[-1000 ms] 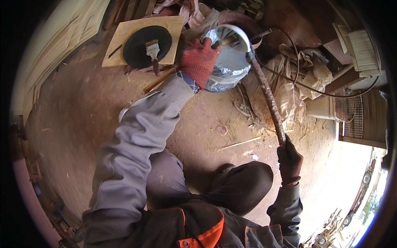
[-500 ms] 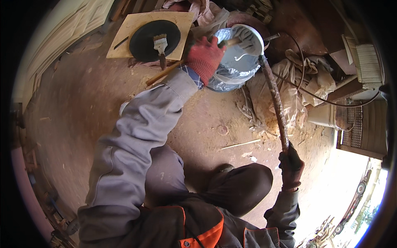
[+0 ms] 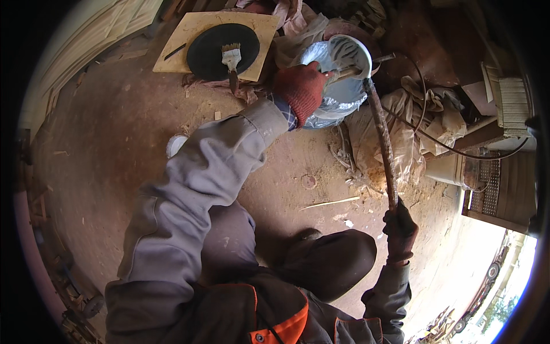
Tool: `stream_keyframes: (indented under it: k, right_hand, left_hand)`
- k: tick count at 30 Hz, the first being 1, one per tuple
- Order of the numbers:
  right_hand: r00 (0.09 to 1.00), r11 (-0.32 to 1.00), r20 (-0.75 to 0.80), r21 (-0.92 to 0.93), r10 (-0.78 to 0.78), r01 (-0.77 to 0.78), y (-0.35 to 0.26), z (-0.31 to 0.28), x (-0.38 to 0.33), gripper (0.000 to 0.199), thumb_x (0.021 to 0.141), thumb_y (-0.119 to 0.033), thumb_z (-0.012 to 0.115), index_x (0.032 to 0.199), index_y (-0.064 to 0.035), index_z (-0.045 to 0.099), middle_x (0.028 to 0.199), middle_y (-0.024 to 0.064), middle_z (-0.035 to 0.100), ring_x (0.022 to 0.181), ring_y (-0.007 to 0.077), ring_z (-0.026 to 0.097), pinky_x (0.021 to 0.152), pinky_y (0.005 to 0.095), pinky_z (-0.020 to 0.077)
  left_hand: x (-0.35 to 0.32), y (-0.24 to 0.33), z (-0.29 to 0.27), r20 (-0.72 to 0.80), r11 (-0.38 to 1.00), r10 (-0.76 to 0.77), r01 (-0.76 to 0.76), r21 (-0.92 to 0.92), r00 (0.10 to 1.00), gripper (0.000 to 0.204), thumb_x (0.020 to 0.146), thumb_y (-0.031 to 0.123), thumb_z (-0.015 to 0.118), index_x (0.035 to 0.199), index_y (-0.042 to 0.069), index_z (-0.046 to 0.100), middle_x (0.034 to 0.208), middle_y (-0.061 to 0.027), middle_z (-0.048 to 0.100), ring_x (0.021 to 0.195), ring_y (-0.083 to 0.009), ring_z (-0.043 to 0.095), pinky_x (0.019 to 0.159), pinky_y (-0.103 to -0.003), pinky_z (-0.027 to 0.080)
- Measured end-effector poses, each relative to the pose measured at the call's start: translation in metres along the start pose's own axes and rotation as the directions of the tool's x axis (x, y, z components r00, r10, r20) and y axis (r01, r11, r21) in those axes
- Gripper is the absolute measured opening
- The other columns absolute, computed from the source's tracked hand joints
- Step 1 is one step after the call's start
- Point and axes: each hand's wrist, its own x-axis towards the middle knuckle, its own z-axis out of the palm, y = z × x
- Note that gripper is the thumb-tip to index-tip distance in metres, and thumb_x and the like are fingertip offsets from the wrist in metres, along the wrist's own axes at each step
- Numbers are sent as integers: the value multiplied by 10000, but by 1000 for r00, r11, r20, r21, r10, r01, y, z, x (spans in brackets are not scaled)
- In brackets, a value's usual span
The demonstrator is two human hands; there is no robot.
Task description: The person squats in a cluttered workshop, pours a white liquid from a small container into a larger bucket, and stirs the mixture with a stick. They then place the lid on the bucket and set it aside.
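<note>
While the R hand (image 3: 400, 232) is clamped in a full fist on the near end of the dipper (image 3: 384, 137), that tool runs away from the person, leaning a bit L, up to the R side of the bucket (image 3: 342, 110). Long axis = person-to-bucket; the cup (image 3: 346, 53) at its far end is tipped, mouth toward the camera, by the bucket's far R rim (touching or not, can't tell). Looks: long brown hndl, blotchy & rough, slightly bent; cup white at the lip, smeared w/ streaky grey inside. L hand (image 3: 301, 92), red knit glove, is at the bucket's L side, fingers closed on a wooden stick (image 3: 346, 73) that reaches over the bucket to the cup; contact there unclear. Bucket has shiny clear film round it, grey stuff inside. L of the bucket: pale board (image 3: 175, 64) w/ a black disc (image 3: 206, 54) on it, plus a brush (image 3: 232, 57) lying on the disc, bristles away from person. R of bucket: crumpled sheeting (image 3: 366, 140). Nearer the person than the bucket: thin wood strip (image 3: 332, 203) on the dirty floor (image 3: 114, 149).
</note>
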Motion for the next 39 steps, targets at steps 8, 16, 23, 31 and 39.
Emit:
stream_keyframes:
  k: [8,16,23,31,39]
  right_hand:
    - [997,996,-19,-59,-71,70,2,-2,7,418,1027,-144,689,1435,-59,709,739,-53,622,609,31,550,534,256,473]
    - [1000,999,9,35,-10,10,4,9,3,409,1071,-185,664,1462,-64,691,773,-43,632,620,30,558,542,249,483]
    - [1000,997,8,76,28,-29,2,5,3,402,1079,-172,662,1460,-46,688,786,-47,631,632,30,548,547,239,473]
    - [1000,998,20,56,21,-22,4,3,1,419,1075,-150,662,1477,-31,674,815,-41,641,653,33,550,548,236,467]
    - [998,994,61,100,30,-36,18,4,3,416,1098,-167,650,1491,-32,662,802,-43,642,638,36,546,547,234,468]
  left_hand:
    - [-6,0,-3,1,957,-142,137,257,990,418,920,176,704,1326,260,759,1177,-72,705,944,-328,752,755,-480,603]
    - [-7,5,1,-15,997,6,-5,79,1000,232,1062,281,617,1193,209,794,1188,-96,709,984,-325,761,772,-502,606]
    - [-3,5,-2,-5,979,-155,154,130,988,243,1038,254,610,1207,236,783,1166,-82,713,956,-336,753,738,-491,609]
    - [1,3,9,-17,952,24,-18,306,1000,224,1021,235,633,1163,238,805,1149,-69,720,863,-296,771,685,-479,607]
    - [4,4,2,-106,988,-145,138,-71,984,292,1005,273,678,1276,228,777,1134,-103,729,1010,-325,764,806,-509,611]
